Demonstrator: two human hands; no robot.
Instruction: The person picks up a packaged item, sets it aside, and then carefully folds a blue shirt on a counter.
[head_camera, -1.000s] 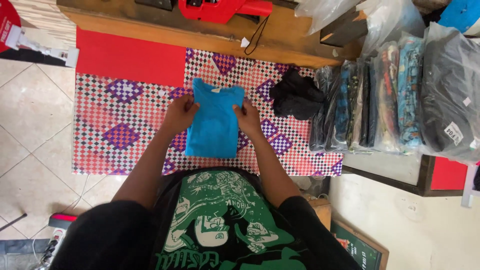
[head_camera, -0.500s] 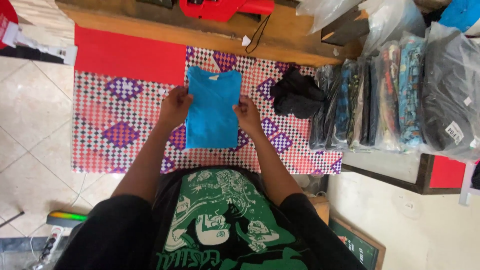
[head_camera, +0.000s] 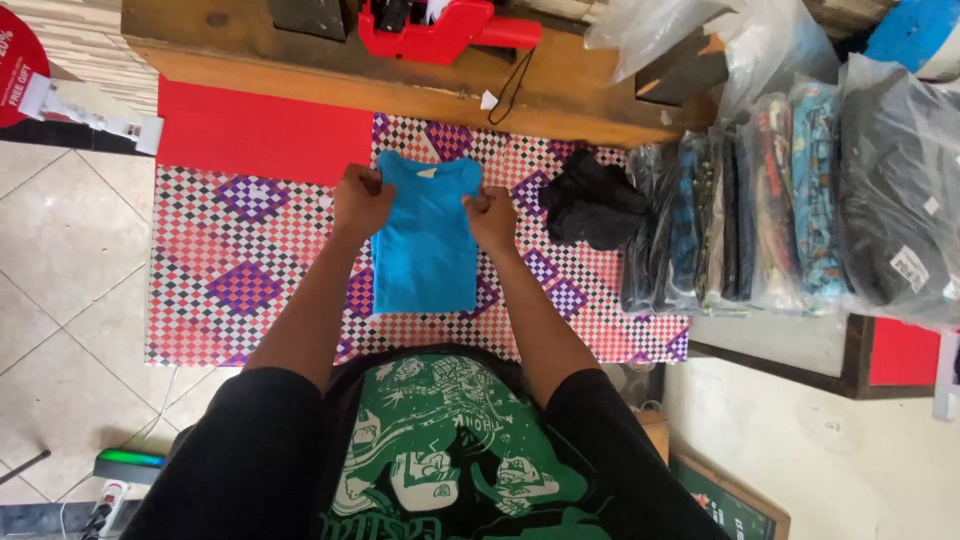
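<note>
A bright blue shirt (head_camera: 425, 245), folded into a narrow rectangle with its collar at the far end, lies on a checkered red, white and purple mat (head_camera: 240, 280). My left hand (head_camera: 360, 200) is closed on the shirt's left shoulder edge. On the opposite shoulder edge, my right hand (head_camera: 492, 215) grips in the same way. Both fists sit near the collar end.
A crumpled black garment (head_camera: 590, 200) lies on the mat to the right. Beyond it stands a row of bagged folded clothes (head_camera: 740, 210). A wooden bench (head_camera: 300, 60) with a red handheld tool (head_camera: 440, 25) runs along the far side. Tiled floor lies to the left.
Both hands have slid farther from me along the shirt's sides, from its middle to the shoulders near the collar. The shirt stays flat on the mat.
</note>
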